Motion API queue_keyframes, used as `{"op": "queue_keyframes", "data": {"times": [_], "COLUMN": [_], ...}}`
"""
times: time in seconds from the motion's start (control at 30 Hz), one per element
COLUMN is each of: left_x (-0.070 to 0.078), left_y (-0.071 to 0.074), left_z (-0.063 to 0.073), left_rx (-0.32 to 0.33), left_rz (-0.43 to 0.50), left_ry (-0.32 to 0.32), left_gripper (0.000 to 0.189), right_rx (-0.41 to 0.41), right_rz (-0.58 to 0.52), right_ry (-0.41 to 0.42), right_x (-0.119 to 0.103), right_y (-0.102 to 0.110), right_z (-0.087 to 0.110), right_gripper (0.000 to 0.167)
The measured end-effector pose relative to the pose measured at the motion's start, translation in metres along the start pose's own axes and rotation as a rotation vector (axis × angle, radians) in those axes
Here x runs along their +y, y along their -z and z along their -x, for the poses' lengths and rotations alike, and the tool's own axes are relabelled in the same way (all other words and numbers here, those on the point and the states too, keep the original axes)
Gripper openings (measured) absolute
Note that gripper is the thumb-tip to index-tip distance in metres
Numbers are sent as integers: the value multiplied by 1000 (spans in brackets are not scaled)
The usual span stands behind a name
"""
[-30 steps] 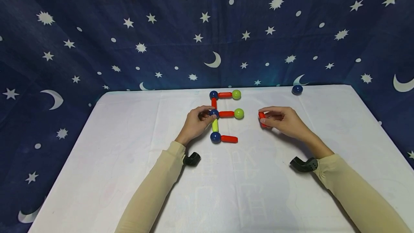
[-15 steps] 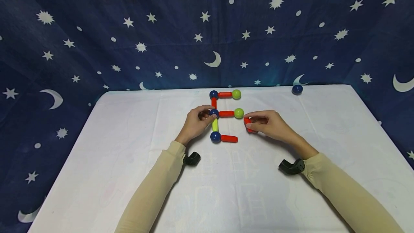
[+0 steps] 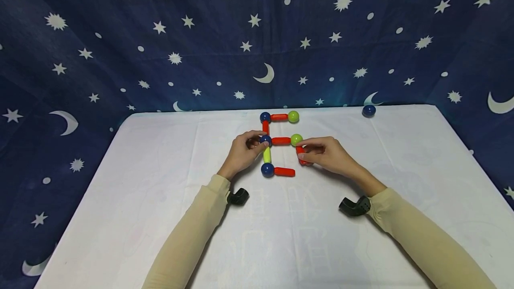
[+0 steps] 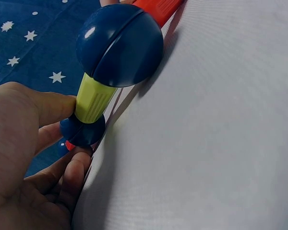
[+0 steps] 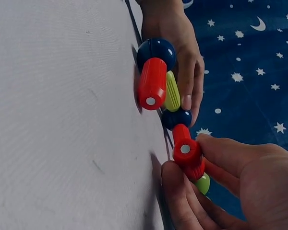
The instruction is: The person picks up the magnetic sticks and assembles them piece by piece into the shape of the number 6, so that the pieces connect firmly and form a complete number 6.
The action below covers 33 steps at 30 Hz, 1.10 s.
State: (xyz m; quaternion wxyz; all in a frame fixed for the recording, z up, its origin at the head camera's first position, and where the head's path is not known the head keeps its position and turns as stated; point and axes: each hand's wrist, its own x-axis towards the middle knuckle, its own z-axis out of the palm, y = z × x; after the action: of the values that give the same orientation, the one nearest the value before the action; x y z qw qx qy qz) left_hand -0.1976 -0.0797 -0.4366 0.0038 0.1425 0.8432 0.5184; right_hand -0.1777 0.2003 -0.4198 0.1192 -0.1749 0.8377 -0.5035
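An E-shaped figure of magnetic rods and balls lies on the white table in the head view. My left hand (image 3: 244, 150) grips its middle blue ball (image 3: 266, 141), seen close up in the left wrist view with a yellow-green rod (image 4: 93, 99) at the thumb tip. With thumb and fingers my right hand (image 3: 327, 155) pinches a loose red rod (image 3: 300, 155), its far end right at the middle green ball (image 3: 296, 140). In the right wrist view the held red rod (image 5: 186, 152) shows its pale end disc, and the green ball (image 5: 203, 184) is partly hidden.
The figure's top arm ends in another green ball (image 3: 293, 117). Its lower blue ball (image 3: 267, 170) carries a red rod (image 3: 284, 172) with a free end. A loose blue ball (image 3: 369, 111) lies at the back right edge, before the starry curtain (image 3: 225, 35).
My right hand has moved left with the red rod, from well right of the figure up to the middle green ball. The left hand has stayed on the blue ball.
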Motion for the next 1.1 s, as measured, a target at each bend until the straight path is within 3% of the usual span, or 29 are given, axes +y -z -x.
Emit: {"op": "queue_keyframes", "data": {"times": [1.1], "left_x": [2], "left_y": [0], "left_z": [1], "left_rx": [0], "left_rz": [5], "left_ry": [-8], "left_gripper": [31], "right_rx": [82], "right_rz": [101], "right_ry": [-30], "right_x": [-7], "right_y": [-7], "right_z": [0], "right_gripper": [36]}}
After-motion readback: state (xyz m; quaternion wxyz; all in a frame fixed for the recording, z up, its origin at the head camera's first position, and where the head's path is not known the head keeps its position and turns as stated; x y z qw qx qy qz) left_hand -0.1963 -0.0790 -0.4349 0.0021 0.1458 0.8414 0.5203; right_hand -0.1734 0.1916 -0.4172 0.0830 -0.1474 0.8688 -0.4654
